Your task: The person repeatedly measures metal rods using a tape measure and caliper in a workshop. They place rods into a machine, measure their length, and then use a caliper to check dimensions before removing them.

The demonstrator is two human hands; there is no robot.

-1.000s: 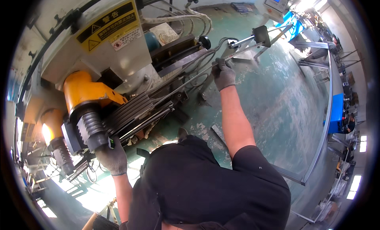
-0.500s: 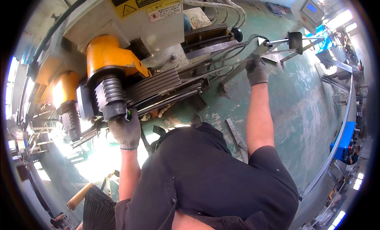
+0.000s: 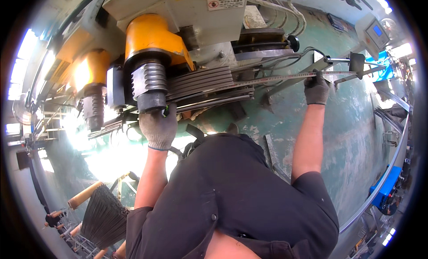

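Note:
My left hand (image 3: pixel 159 128), in a grey knit glove, is closed just below the black end of a ribbed metal roller (image 3: pixel 150 82) on the machine. A small green and black part of a tape measure (image 3: pixel 166 111) shows at its fingers; the roller hides the rest. From there the thin tape blade (image 3: pixel 267 80) stretches right across a ribbed grey metal bed (image 3: pixel 200 83). My right hand (image 3: pixel 316 91), gloved too, pinches this blade from below with the arm reached out. Beyond the hand the blade runs on to a dark stop plate (image 3: pixel 356 65) on a rod.
Above the roller sits a yellow machine head (image 3: pixel 149 36), with a second yellow head (image 3: pixel 96 65) further left. Cables (image 3: pixel 290 58) hang behind the bed. A control box with a screen (image 3: pixel 375 32) stands far right. Bundled dark rods (image 3: pixel 104 219) lie lower left.
The view has shifted, so the machine sits higher and further right. The tape blade now shows its marked face and looks straighter. Both hands keep their places on the tape measure.

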